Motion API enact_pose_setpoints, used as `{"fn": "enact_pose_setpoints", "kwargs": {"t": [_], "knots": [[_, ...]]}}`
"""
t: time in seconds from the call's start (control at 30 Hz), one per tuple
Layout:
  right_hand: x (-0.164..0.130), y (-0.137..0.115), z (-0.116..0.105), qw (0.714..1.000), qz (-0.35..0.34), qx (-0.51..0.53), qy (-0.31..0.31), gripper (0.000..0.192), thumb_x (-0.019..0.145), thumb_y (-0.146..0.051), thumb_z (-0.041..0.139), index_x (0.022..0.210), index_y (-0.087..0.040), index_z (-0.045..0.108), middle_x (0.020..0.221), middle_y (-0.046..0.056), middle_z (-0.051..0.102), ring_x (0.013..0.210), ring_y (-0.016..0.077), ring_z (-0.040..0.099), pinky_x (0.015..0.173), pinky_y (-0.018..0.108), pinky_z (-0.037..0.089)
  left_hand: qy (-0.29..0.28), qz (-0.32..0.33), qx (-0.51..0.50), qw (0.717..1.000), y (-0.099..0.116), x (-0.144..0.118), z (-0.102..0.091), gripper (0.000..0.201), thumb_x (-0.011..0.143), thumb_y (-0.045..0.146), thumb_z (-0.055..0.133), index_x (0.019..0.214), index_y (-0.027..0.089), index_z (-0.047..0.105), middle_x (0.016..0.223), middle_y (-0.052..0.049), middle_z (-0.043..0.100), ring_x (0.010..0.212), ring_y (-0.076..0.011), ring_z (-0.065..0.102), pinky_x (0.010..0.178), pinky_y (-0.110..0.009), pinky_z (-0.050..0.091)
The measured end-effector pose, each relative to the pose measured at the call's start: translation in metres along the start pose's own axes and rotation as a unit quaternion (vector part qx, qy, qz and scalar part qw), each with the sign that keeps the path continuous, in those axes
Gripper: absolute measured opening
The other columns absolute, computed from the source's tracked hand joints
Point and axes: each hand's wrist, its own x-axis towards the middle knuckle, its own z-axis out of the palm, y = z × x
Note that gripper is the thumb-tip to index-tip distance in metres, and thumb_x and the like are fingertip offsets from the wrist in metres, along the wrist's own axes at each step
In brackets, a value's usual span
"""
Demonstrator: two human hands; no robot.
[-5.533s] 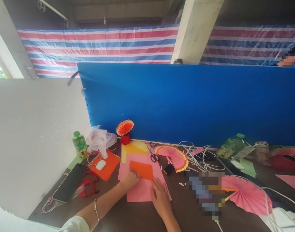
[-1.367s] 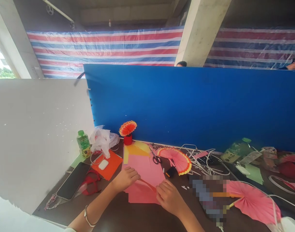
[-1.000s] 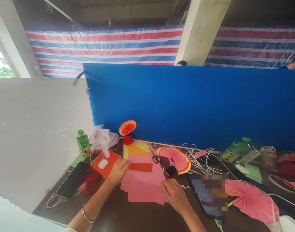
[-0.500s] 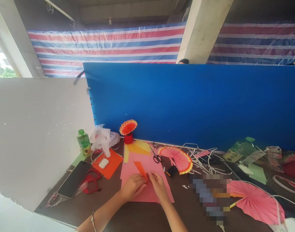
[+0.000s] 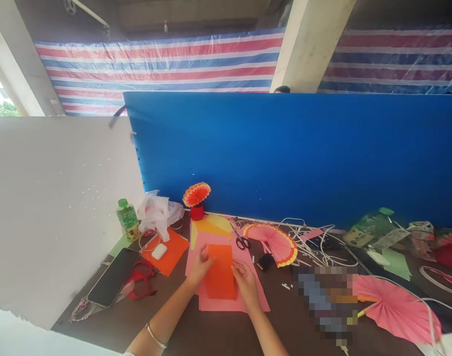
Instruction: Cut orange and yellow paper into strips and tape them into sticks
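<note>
"Where's the orange paper (image 5: 221, 279)?"

"Between both hands, over the pink paper (image 5: 252, 298) on the table (image 5: 174, 316). The right hand (image 5: 245, 281) has its fingers clamped on one long edge. The left hand (image 5: 200, 264) lays its thumb over the opposite edge; I can't tell whether its fingers close underneath."

"And the containers?"

"The red pot (image 5: 196, 213) holds a pleated flower (image 5: 196, 195), standing upright."

"The bag (image 5: 154, 213)?"

"Crumpled; its contents don't show clearly. Beside it a bottle (image 5: 128, 220) stands upright, green cap on."

"And the big bottle (image 5: 370, 226), far right?"

"Tilted, capped too; I can't tell what's inside."

"That white case (image 5: 159, 252)?"

"Closed, lying on orange sheets (image 5: 174, 259)."
</note>
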Motion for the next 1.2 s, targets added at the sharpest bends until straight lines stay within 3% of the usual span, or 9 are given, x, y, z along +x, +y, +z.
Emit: {"fn": "enact_pose_setpoints", "kwargs": {"t": [0.1,0.23,0.37,0.47,0.63,0.77,0.93,1.1,1.2], "knots": [[0.002,-0.003,0.007,0.999,-0.022,-0.02,0.015,0.034,0.067,-0.042,0.064,0.089,-0.017,0.057,0.087,0.009,0.065,0.083,0.0211,0.062,0.075,0.033,0.05,-0.087,-0.004,-0.053,0.995,0.008,0.003,0.006,0.034,0.07,0.043,0.062,0.091,0.016,0.063,0.102,-0.012,0.064,0.098,-0.0279,0.058,0.083,-0.037,0.047],[0.004,0.0,0.014,0.998,-0.04,-0.05,0.017,0.032,0.066,-0.041,0.065,0.086,-0.017,0.059,0.081,0.008,0.065,0.076,0.0211,0.062,0.072,0.034,0.05,-0.119,0.034,-0.111,0.986,0.003,0.001,0.006,0.036,0.071,0.045,0.059,0.093,0.017,0.062,0.097,-0.009,0.066,0.093,-0.0251,0.06,0.081,-0.036,0.047],[0.009,0.003,0.017,0.997,-0.05,-0.062,0.016,0.032,0.073,-0.044,0.057,0.087,-0.017,0.061,0.087,0.01,0.065,0.083,0.0219,0.061,0.079,0.036,0.048,-0.103,0.03,-0.118,0.987,-0.005,0.005,0.0,0.039,0.071,0.049,0.059,0.095,0.018,0.061,0.098,-0.009,0.066,0.093,-0.0241,0.06,0.077,-0.033,0.049],[0.016,0.002,0.019,0.997,-0.057,-0.039,0.022,0.033,0.073,-0.045,0.056,0.089,-0.017,0.059,0.09,0.01,0.064,0.086,0.021,0.06,0.079,0.034,0.048,-0.058,0.03,-0.086,0.994,-0.007,0.011,-0.004,0.04,0.072,0.048,0.058,0.096,0.017,0.057,0.097,-0.01,0.065,0.091,-0.0228,0.061,0.074,-0.031,0.05],[0.021,-0.002,0.019,1.0,-0.006,0.008,-0.021,0.031,0.068,-0.046,0.063,0.078,-0.017,0.061,0.081,0.008,0.065,0.081,0.0215,0.061,0.077,0.034,0.049,0.002,0.078,-0.05,0.996,-0.016,0.017,-0.008,0.047,0.08,0.04,0.05,0.121,0.024,0.035,0.11,-0.008,0.058,0.099,-0.018,0.058,0.083,-0.033,0.047],[0.019,-0.003,0.02,0.997,0.037,0.046,-0.05,0.036,0.063,-0.042,0.068,0.086,-0.015,0.063,0.09,0.011,0.066,0.089,0.0235,0.061,0.082,0.035,0.047,0.05,0.104,0.043,0.992,-0.029,0.021,-0.007,0.033,0.081,0.042,0.048,0.106,0.021,0.045,0.113,-0.009,0.055,0.109,-0.0196,0.051,0.09,-0.033,0.042],[0.018,-0.004,0.024,0.995,0.047,0.062,-0.056,0.037,0.059,-0.035,0.073,0.088,-0.016,0.061,0.088,0.009,0.065,0.085,0.0219,0.062,0.076,0.032,0.05,0.066,0.102,0.038,0.992,-0.037,0.025,-0.006,0.045,0.084,0.042,0.043,0.124,0.023,0.033,0.125,-0.01,0.047,0.115,-0.0183,0.047,0.09,-0.031,0.043],[0.02,-0.001,0.022,0.999,0.014,0.048,-0.016,0.026,0.064,-0.037,0.069,0.08,-0.017,0.062,0.084,0.008,0.064,0.08,0.0202,0.062,0.077,0.033,0.051,0.065,0.086,0.113,0.988,-0.036,0.025,-0.008,0.034,0.082,0.043,0.044,0.102,0.019,0.057,0.111,-0.01,0.058,0.11,-0.0225,0.05,0.089,-0.036,0.042],[0.022,0.004,0.02,0.999,-0.02,0.027,-0.01,0.022,0.069,-0.035,0.065,0.08,-0.017,0.064,0.085,0.008,0.062,0.081,0.02,0.061,0.078,0.033,0.051,0.062,0.075,0.121,0.988,-0.034,0.024,-0.007,0.033,0.082,0.042,0.046,0.101,0.019,0.059,0.107,-0.009,0.06,0.105,-0.0225,0.053,0.086,-0.036,0.044]]}}
